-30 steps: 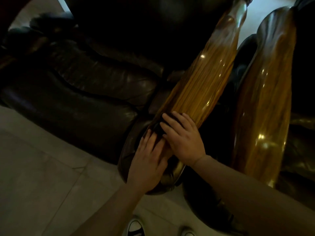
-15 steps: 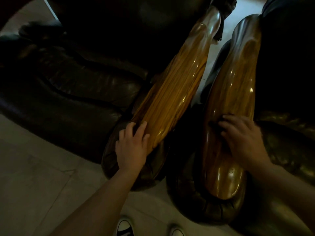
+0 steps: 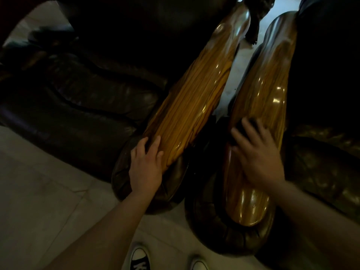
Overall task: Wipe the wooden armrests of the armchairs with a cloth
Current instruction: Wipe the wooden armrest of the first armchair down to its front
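Two glossy wooden armrests run side by side up the middle of the view, the left armrest striped yellow-brown and the right armrest darker. My left hand lies flat with fingers apart on the near end of the left armrest and holds nothing. My right hand presses a dark cloth onto the right armrest; only a bit of cloth shows past my fingertips. The hand is blurred.
Dark leather seat cushions of the left armchair fill the left side. The second armchair's leather is at the right. Pale tiled floor lies below, with a narrow gap of floor between the armrests. My shoes show at the bottom.
My right hand with the cloth left the left armrest, crossed to the right armrest and now sits slightly farther up it. My left hand stayed on the left armrest's near end.
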A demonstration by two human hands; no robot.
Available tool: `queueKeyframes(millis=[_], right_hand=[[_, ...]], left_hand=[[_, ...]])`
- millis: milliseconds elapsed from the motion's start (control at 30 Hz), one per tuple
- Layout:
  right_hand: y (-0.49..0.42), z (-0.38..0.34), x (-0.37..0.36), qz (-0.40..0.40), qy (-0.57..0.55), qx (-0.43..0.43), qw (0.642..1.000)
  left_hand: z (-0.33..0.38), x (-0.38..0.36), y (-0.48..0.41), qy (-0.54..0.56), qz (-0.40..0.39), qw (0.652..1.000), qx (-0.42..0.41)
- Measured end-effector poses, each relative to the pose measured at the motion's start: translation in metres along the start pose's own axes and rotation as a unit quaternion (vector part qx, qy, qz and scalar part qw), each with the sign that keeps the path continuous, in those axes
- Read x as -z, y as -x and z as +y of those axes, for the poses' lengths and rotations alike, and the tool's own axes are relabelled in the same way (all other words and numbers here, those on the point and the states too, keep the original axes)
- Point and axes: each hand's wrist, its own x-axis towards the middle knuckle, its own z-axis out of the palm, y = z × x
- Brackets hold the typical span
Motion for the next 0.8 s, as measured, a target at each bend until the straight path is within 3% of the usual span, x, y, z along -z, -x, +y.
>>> queueKeyframes(millis=[167,333,533,800], right_hand=[[0.086,-0.032,-0.023,-0.032,-0.042,0.143,0.988],[0.08,-0.051,-0.016,-0.036,-0.076,0.249,0.965],[0.045,-0.116,0.022,-0.101,-0.183,0.151,0.966],[0.021,-0.21,0.057,-0.134,-0.209,0.179,0.952]], left_hand=[[-0.002,-0.003,0.009,0.037,-0.054,0.998,0.001],[-0.019,0.004,0.04,0.059,-0.111,0.992,0.008],[-0.046,0.037,0.098,0.039,-0.134,0.988,0.062],[-0.072,0.096,0.148,-0.036,-0.064,0.995,0.063]])
